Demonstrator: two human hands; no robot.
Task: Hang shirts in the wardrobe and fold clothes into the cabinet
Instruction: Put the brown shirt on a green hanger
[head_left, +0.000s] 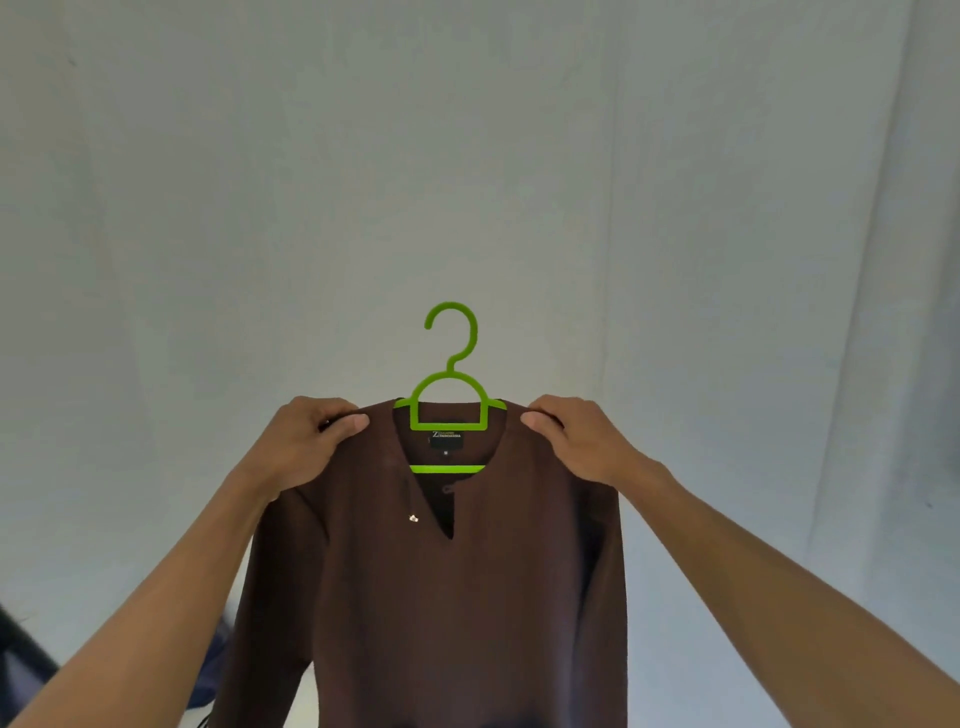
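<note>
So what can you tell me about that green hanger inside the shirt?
The green hanger looks like bright lime plastic, upright, with its open hook at the top free and not hung on anything. Its arched neck and a flat crossbar show through the V-neck of the brown shirt; its shoulders are hidden under the fabric. The left hand and the right hand pinch the shirt's shoulders, holding it up before a pale wall.

A dark brown long-sleeved shirt (447, 597) with an open V-slit neckline hangs upright on a bright green plastic hanger (450, 395), hook pointing up, sleeves drooping down at both sides.
</note>
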